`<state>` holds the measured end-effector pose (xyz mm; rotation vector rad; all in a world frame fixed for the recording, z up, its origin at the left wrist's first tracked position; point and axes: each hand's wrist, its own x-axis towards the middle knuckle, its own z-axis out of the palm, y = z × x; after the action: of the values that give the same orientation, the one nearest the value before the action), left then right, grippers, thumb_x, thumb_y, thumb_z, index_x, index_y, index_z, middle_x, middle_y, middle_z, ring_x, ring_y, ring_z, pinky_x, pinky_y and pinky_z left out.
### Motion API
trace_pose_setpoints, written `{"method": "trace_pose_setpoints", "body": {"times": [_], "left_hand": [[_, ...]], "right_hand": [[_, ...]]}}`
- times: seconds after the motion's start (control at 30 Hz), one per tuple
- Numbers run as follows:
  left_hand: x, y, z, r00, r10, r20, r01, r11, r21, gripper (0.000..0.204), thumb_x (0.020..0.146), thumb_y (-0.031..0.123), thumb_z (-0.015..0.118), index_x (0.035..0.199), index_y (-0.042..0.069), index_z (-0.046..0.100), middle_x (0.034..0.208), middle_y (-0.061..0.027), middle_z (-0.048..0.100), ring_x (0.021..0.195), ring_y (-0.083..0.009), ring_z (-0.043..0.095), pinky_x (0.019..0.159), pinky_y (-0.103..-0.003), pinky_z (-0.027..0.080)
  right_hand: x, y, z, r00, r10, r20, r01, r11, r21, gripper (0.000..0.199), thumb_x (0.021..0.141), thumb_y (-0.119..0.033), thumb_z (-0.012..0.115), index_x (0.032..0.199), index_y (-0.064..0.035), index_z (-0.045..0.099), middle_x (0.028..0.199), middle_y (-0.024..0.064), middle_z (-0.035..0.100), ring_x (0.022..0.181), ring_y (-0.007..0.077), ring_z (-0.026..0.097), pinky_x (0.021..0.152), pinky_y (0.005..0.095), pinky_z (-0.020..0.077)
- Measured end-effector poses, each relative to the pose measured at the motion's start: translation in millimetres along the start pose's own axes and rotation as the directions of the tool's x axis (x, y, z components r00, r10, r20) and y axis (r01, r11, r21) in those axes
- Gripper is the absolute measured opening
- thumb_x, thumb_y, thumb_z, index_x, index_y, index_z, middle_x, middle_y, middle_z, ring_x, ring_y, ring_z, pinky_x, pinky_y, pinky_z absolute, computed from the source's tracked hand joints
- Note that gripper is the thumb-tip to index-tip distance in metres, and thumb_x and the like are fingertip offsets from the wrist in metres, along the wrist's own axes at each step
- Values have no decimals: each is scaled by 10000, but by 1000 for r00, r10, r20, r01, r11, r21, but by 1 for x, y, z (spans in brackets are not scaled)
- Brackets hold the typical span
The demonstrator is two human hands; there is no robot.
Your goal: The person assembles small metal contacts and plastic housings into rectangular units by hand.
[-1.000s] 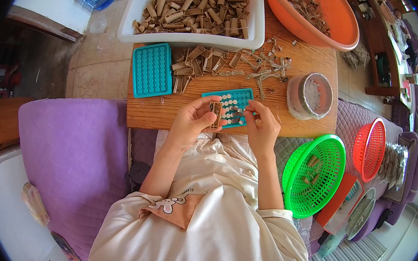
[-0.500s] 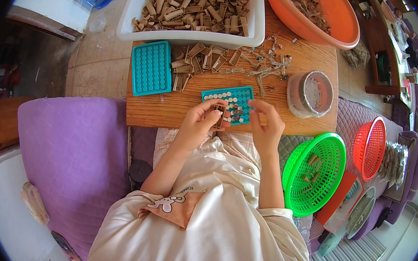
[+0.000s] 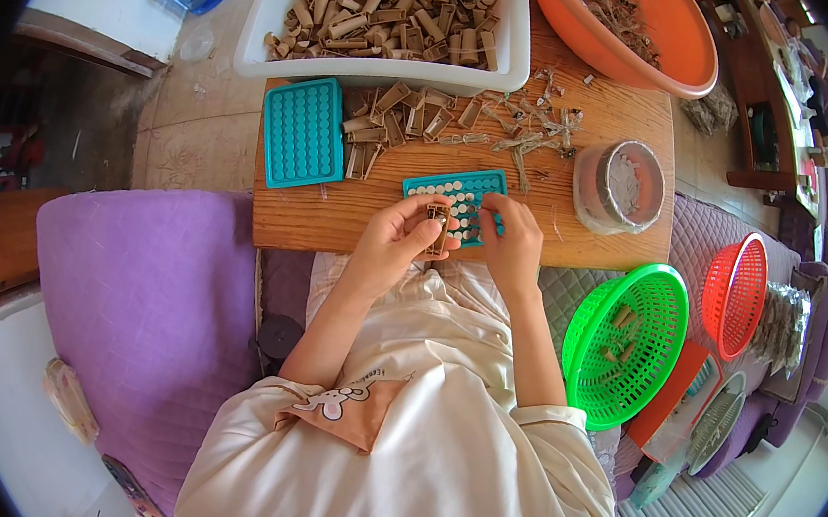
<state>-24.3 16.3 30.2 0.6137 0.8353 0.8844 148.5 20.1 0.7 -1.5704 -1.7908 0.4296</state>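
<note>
Since earlier frame, right hand [image 3: 513, 246] shifted off small brown piece [image 3: 436, 226] onto teal tray [image 3: 459, 201]; fingertips narrow, pressing tray cells, steadying it on table [image 3: 338, 216]. Left hand [image 3: 394, 242] pinches piece upright at tray's near edge, close for loading. Spare tray [image 3: 303, 132] parked left.

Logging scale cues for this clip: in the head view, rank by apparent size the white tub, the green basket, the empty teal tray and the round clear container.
1. white tub, partly cropped
2. green basket
3. empty teal tray
4. round clear container

Fisheye bending makes the last two unsure.
</note>
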Motion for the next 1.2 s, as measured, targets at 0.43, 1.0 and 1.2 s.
{"method": "trace_pose_setpoints", "body": {"times": [0.43,1.0,1.2], "left_hand": [[-2,-12,7,998,-61,25,59,996,73,324,834,136,539,1129,26,466,926,-30,571,762,-100,580,657,-233,513],[-1,-5,2,995,-92,-37,94,994,50,232,850,139,459,1050,27,491,919,-86,576,753,-143,598,632,-233,481],[-4,-10,16,996,-82,19,81,995,60,212,860,46,448,1058,-24,479,878,-75,585,739,-99,571,630,-209,467]], "right_hand": [[-6,-38,-15,945,-310,-103,321,939,120,179,675,61,613,821,-22,552,777,76,622,715,221,607,609,293,484],[-17,3,1,997,82,-4,-82,997,-2,117,716,-16,605,827,-42,578,737,112,599,644,252,583,565,309,463],[-21,-41,-17,984,-39,-174,61,991,121,136,688,29,632,806,-20,586,768,95,618,659,197,612,559,271,486]]}}
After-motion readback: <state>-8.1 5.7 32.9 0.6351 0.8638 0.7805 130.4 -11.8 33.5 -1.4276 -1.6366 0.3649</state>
